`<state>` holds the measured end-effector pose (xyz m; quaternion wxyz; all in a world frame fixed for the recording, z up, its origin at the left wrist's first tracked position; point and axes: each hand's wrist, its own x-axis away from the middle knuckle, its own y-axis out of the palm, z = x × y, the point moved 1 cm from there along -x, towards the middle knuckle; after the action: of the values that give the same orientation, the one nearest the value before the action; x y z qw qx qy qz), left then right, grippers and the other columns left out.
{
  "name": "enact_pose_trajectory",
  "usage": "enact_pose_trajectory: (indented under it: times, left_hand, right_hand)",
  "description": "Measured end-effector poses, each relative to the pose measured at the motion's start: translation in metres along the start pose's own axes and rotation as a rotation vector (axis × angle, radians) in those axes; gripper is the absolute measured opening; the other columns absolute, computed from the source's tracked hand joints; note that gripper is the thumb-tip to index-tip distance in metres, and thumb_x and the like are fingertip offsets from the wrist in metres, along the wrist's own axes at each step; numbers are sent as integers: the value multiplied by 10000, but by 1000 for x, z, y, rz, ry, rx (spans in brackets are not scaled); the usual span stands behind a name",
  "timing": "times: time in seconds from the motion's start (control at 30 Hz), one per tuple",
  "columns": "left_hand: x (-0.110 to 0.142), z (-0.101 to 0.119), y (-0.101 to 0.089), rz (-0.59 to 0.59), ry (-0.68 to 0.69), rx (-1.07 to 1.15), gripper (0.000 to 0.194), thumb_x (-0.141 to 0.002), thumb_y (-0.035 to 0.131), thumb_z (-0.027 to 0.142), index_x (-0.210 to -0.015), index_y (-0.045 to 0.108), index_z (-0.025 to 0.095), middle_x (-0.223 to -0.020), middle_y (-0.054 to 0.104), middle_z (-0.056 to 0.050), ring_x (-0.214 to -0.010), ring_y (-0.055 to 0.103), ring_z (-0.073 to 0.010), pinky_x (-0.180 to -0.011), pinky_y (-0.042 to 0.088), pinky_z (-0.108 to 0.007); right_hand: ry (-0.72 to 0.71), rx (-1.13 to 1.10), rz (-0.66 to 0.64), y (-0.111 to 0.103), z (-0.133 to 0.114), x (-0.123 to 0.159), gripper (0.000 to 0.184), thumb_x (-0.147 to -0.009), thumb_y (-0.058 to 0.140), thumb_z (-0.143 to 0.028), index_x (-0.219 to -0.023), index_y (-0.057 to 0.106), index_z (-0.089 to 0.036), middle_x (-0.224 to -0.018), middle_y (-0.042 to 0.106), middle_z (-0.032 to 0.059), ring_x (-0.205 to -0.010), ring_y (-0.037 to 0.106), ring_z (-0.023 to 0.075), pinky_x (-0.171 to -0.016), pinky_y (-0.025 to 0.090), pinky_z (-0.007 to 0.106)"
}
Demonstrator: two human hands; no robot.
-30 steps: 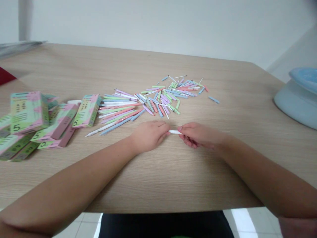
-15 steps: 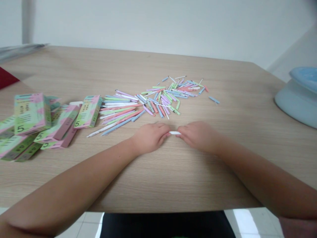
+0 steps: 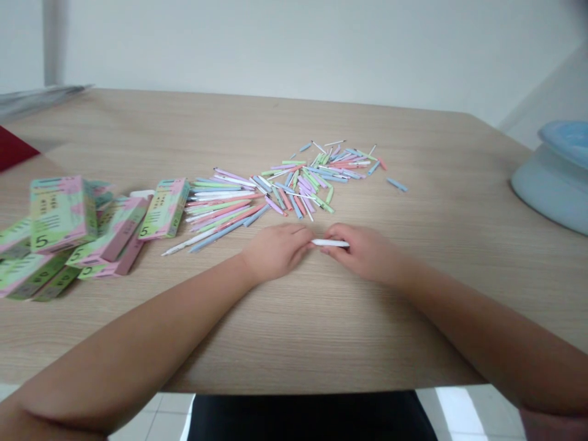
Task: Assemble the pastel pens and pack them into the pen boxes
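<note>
Keeping white pen (image 3: 329, 243) straight seems wise: left hand (image 3: 275, 251) pinches one end, right hand (image 3: 370, 251) flanks other, grip unclear; white pen nearer than scattered pens (image 3: 316, 182) on table (image 3: 321, 331)

Black "5" on several patterned boxes (image 3: 163, 208)

Even light — edges softly blurred.

Boxes (image 3: 63, 214) lie left of the scattered pens (image 3: 225, 205).
</note>
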<state>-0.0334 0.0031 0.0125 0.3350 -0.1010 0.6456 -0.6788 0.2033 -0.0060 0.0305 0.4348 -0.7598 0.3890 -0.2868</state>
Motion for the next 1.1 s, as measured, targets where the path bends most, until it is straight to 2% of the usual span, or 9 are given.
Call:
enact_pose_trajectory:
  times: [0.07,0.2,0.33,0.47,0.53,0.6,0.73,0.87,1.1]
  left_hand:
    - [0,-4,3,-6,-74,107,258,-1077,427,325,-1000,622,174,-954,695,-62,-853,649,-189,-742,482,-310]
    - [1,-6,5,-26,-87,193,274,-1078,419,341,-1003,625,177,-940,696,-56,-850,653,-189,-745,486,-311]
    - [2,1,2,-33,-25,139,296,-1082,409,340,-1000,637,171,-956,699,-68,-895,656,-196,-774,495,-317]
    - [2,8,-4,23,101,-49,299,-1090,402,336,-1091,654,174,-994,701,-78,-925,638,-205,-815,487,-334]
    - [2,7,-6,43,129,-142,280,-1085,419,324,-1095,657,175,-985,697,-82,-929,630,-215,-822,479,-345]
    - [2,3,-6,50,105,-165,266,-1082,424,309,-1081,653,173,-988,696,-83,-933,632,-216,-819,475,-342]
    - [1,-5,-1,19,-12,-15,263,-1084,415,322,-1051,630,174,-985,700,-64,-920,653,-196,-790,477,-313]
    - [2,-5,4,-31,-32,63,270,-1085,415,340,-1011,618,178,-966,698,-53,-903,656,-190,-776,480,-309]
    - [4,2,-3,33,130,-164,295,-1090,394,337,-1056,641,179,-973,684,-71,-914,619,-217,-798,459,-346]
  right_hand:
    - [-184,329,165,0,-1,5,297,-1074,457,-364,-1106,679,-169,-1047,755,138,-921,677,250,-739,433,335]
    - [-327,527,132,-1,-3,7,332,-1088,388,-267,-1023,694,-153,-981,742,142,-903,654,255,-730,391,345]
    - [-75,34,20,-3,-5,2,379,-1070,407,-378,-845,647,-190,-753,695,58,-677,601,183,-619,384,304]
    - [316,-708,-309,1,-3,-2,426,-1036,413,-537,-818,575,-208,-517,488,-50,-410,396,109,-442,318,261]
    - [369,-835,-325,3,-2,-3,449,-1032,397,-570,-847,581,-205,-519,477,-54,-396,381,106,-424,310,260]
    - [307,-717,-189,4,-1,-3,464,-1041,379,-565,-865,604,-198,-568,551,-21,-452,476,125,-466,356,266]
    - [-51,65,140,6,-6,5,373,-1057,454,-458,-945,681,-184,-866,731,90,-784,651,214,-659,402,310]
    - [-198,430,121,6,-8,9,360,-1087,404,-335,-971,697,-161,-941,746,135,-847,658,240,-687,370,328]
    - [122,-543,-289,-5,-3,4,338,-1006,507,-474,-802,573,-214,-559,574,-45,-475,485,118,-500,366,253]
